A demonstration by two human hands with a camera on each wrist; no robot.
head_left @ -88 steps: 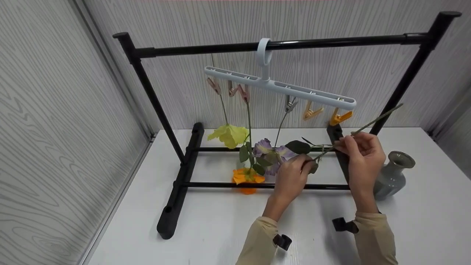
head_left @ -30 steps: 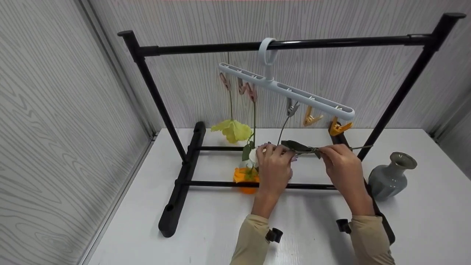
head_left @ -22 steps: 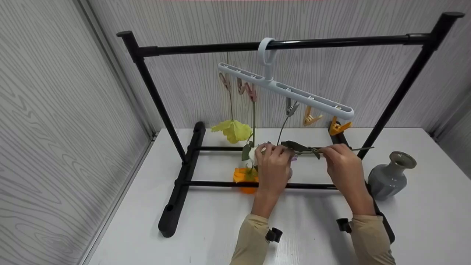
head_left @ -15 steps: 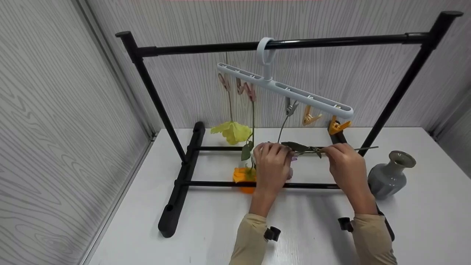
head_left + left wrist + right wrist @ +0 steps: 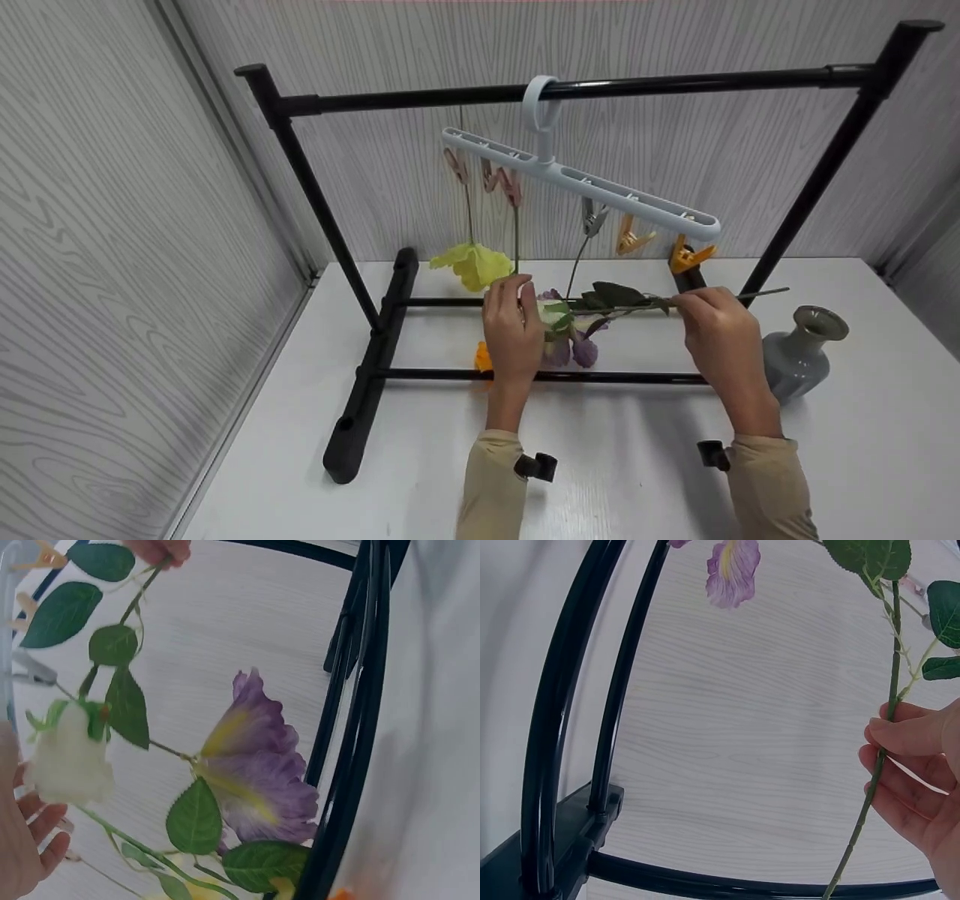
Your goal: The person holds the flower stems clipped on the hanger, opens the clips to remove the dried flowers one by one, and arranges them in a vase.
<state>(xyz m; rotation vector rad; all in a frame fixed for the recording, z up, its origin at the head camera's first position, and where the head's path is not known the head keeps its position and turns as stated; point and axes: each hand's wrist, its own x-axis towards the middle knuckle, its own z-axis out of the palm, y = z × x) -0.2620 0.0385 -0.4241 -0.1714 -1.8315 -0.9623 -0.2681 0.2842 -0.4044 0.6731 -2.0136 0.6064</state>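
Note:
My right hand (image 5: 724, 337) pinches the green stem (image 5: 895, 652) of a white rose (image 5: 71, 757) between thumb and fingers. The rose lies nearly level in the head view, its bloom to the left and its bare stem end past my right hand. Beside the bloom, my left hand (image 5: 514, 330) has its fingers loosely extended and holds nothing. Behind the rose hangs a purple flower (image 5: 259, 765) from a grey clip (image 5: 594, 217). An orange flower (image 5: 482, 356) is mostly hidden by my left hand, and a yellow flower (image 5: 472, 266) hangs farther left.
A pale blue clip hanger (image 5: 630, 199) hangs from a black rack's top bar (image 5: 690, 84). Its peach clip (image 5: 634, 238) and orange clip (image 5: 690, 256) at the right end hold nothing. A grey vase (image 5: 799, 364) stands right of the rack, partly behind my right hand.
My left hand has let go of the rose near its bloom and moved left, uncovering the white bloom and purple flower. My right hand has shifted slightly right with the stem.

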